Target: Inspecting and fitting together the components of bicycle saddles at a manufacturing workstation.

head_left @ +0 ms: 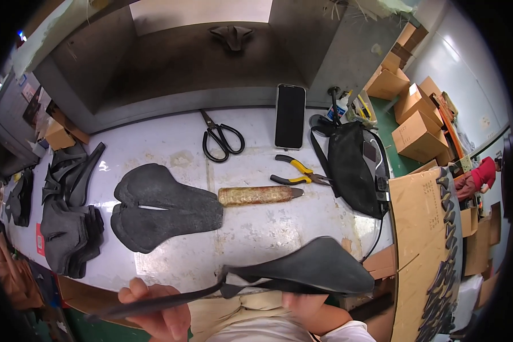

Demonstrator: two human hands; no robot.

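A black bicycle saddle or saddle cover [319, 265] is held up in front of me, its broad smooth part to the right. Its long thin dark edge reaches left across my left hand [164, 312], whose fingers are curled around it. From below, my right hand [303, 305] grips the lower edge, with most of its fingers hidden behind the piece. On the white table beyond lies a flat dark grey saddle-shaped pad [165, 208] with a slit. A tape-wrapped blade tool [255, 196] touches the pad's narrow end.
Scissors [222, 139], yellow-black pliers [299, 172], a phone [290, 117] and a black pouch [353, 168] lie on the table. Dark pads [68, 236] are stacked left. A grey metal booth [176, 97] stands behind, holding another dark piece [232, 37]. Cardboard boxes [419, 134] fill the right.
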